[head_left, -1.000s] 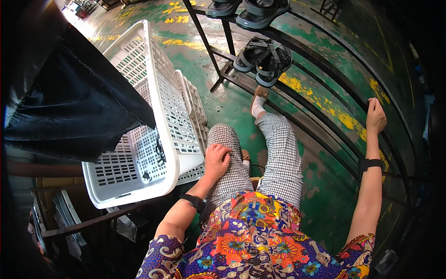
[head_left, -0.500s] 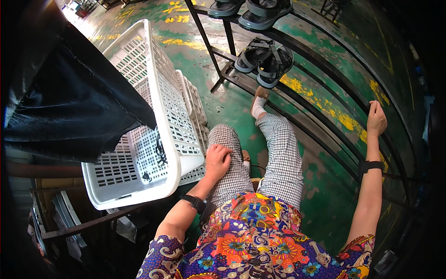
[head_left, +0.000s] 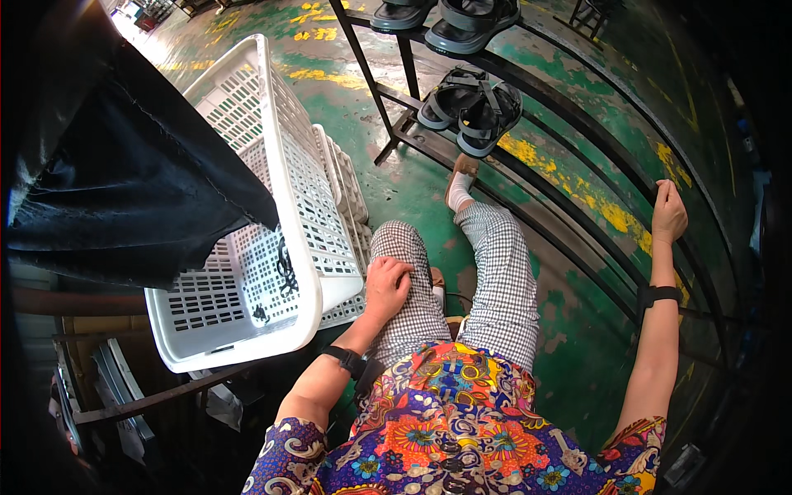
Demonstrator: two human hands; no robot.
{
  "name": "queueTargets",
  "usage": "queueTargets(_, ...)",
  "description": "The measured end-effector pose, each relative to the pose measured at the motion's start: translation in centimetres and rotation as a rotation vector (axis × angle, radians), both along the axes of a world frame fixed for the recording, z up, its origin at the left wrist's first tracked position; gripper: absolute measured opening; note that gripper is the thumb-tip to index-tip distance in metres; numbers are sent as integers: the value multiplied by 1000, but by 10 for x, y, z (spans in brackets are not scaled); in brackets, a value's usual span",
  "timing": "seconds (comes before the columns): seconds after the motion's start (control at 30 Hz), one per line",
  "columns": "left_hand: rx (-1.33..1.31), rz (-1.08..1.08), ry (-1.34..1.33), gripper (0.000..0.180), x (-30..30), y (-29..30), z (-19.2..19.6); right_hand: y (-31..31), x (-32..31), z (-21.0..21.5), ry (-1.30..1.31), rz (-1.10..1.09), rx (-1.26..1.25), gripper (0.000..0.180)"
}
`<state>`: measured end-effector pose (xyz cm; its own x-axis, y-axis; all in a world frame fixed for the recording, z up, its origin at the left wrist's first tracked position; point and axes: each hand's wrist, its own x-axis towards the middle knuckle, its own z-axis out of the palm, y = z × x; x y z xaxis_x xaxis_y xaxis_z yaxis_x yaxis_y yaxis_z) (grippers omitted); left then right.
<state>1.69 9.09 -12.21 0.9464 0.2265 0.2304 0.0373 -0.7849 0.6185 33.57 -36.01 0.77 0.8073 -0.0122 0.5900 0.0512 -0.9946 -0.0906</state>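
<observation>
Our left hand lies loose on our checked trouser leg, and our right hand has its fingers curled at the black rack, but we cannot tell if it grips. The black sandals sit on the rack, ahead and left of our right hand. We seem to be waiting, so moving them calls for reaching out first.

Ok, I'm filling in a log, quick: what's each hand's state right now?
Left hand: loosely open on the checked trousers, holding nothing visible.
Right hand: curled at the black rack; grip cannot be told.
</observation>
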Motion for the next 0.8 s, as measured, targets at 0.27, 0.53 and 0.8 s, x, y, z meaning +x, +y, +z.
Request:
queueTargets(0.27,6,3,-1,13,0,-1,0,0,0,-1,2,10,9,30)
queueTargets(0.53,2,0,-1,12,-1,-1,-1,0,1,-1,5,8,10,30)
queueTargets(0.8,13,-4,-14,13,-1,-2,-1,-1,2,-3,-8,22,7,30)
